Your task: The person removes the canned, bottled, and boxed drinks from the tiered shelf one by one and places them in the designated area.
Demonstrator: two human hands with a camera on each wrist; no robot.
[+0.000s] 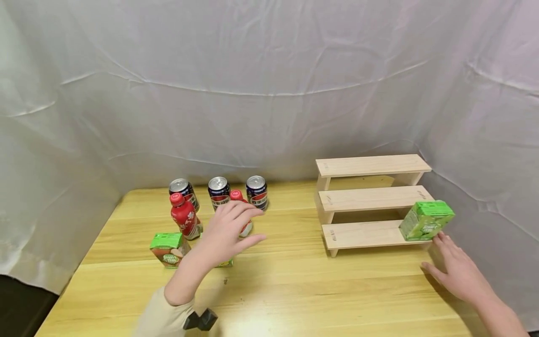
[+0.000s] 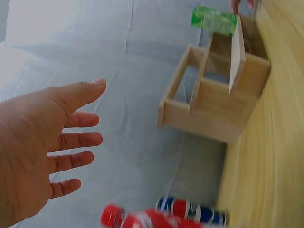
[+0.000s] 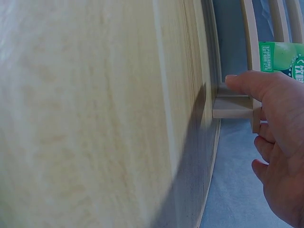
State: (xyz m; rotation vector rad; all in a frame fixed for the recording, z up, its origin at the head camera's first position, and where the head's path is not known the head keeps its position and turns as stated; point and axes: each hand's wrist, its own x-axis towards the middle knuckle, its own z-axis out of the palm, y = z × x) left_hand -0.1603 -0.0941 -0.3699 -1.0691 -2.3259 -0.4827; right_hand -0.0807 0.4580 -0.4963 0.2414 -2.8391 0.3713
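Observation:
My left hand is over the drinks on the left, fingers spread and thumb apart. The left wrist view shows nothing in its palm. Beneath and behind it are a red-capped bottle and a green carton, mostly hidden. My right hand is at the right end of the three-step wooden shelf, fingertips right by the lowest board's end. On that board, at its right end, a green juice carton stands upright. In the right wrist view the thumb extends across the shelf end, below the carton.
Three dark blue cola cans line the back left of the wooden table. A red bottle stands before the leftmost can, with a green-topped juice carton nearer the front. Grey cloth hangs behind and along the sides.

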